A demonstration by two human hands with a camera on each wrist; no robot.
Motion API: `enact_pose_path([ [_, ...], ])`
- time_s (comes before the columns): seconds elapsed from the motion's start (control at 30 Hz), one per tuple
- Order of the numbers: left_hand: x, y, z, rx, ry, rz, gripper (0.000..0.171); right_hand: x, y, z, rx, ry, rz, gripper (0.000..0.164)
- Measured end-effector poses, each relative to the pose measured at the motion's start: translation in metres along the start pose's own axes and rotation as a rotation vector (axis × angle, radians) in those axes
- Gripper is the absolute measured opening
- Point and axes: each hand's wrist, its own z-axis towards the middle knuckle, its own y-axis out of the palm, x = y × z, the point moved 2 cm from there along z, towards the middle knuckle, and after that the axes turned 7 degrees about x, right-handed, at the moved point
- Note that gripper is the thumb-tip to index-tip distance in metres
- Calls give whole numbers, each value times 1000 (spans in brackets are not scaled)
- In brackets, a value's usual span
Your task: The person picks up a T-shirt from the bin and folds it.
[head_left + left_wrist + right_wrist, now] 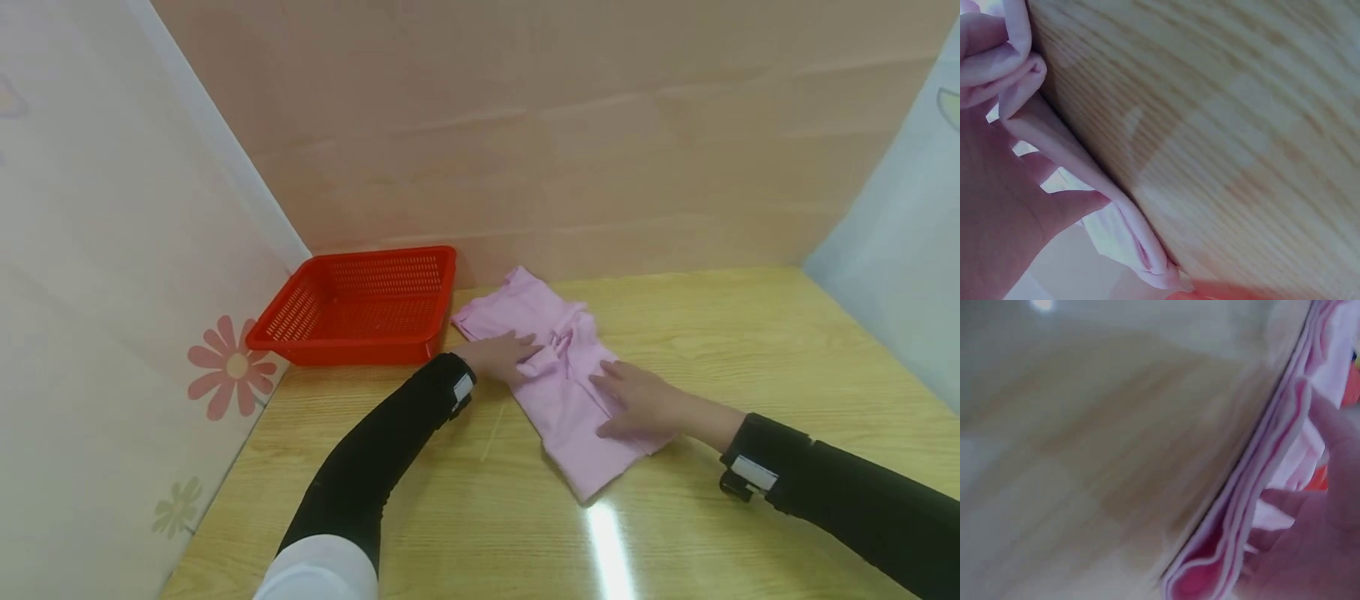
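A pink garment (577,417) lies on the table in folded layers, slanting from the back left to the front right and bunched near its middle. My left hand (497,354) rests on its left edge with the fingers spread over the cloth. On the lower right part lies my right hand (643,400), its fingers and thumb apart. The left wrist view shows the fingers against a rolled edge of the garment (1066,147). In the right wrist view, stacked layers of the garment (1244,494) run beside the fingers; some fingertips are hidden.
At the back left stands a red plastic basket (345,342) with slotted sides, close to the garment's far left end. The wooden table (787,350) is bounded by a tan back wall (570,150) and a left side panel (112,275) printed with flowers.
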Motion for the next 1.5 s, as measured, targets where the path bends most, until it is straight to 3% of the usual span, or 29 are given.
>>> enact_pose_path([
  [0.2, -2, 2, -2, 39, -2, -22, 68, -23, 4, 13, 32, 16, -107, 87],
  [0.37, 2, 5, -6, 107, 16, -74, 62, -28, 4, 20, 18, 45, -123, 87],
  [0.43, 9, 3, -12, 122, -6, -139, 67, -28, 3, 21, 8, 53, -133, 87],
  [0.53, 27, 0, -23, 106, -61, -200, 89, -28, 1, 21, 3, 63, -144, 87],
  [0.63, 38, 7, -25, 87, -113, -125, 112, -28, -2, 22, -1, 65, -145, 84],
  [0.7, 42, 13, -25, 83, -139, -63, 118, -27, -5, 25, -3, 58, -143, 77],
  [0.77, 44, 15, -24, 89, -161, -22, 118, -23, -11, 29, 17, 52, -122, 72],
  [0.87, 45, 16, -25, 97, -177, -35, 115, -13, -24, 39, 106, 26, -70, 67],
  [1.0, 43, 14, -28, 86, -164, -60, 112, 9, -40, 54, 203, -74, -68, 84],
  [1.07, 41, 12, -30, 79, -151, -74, 109, 21, -43, 62, 177, -123, -92, 96],
  [1.2, 34, 12, -31, 62, -120, -107, 106, 39, -39, 74, 38, -153, -73, 110],
  [1.33, 26, 15, -27, 34, -90, -128, 106, 46, -29, 76, -54, -151, -57, 106],
  [1.5, 18, 15, -23, 3, -37, -141, 102, 40, -22, 65, -50, -127, -65, 99],
])
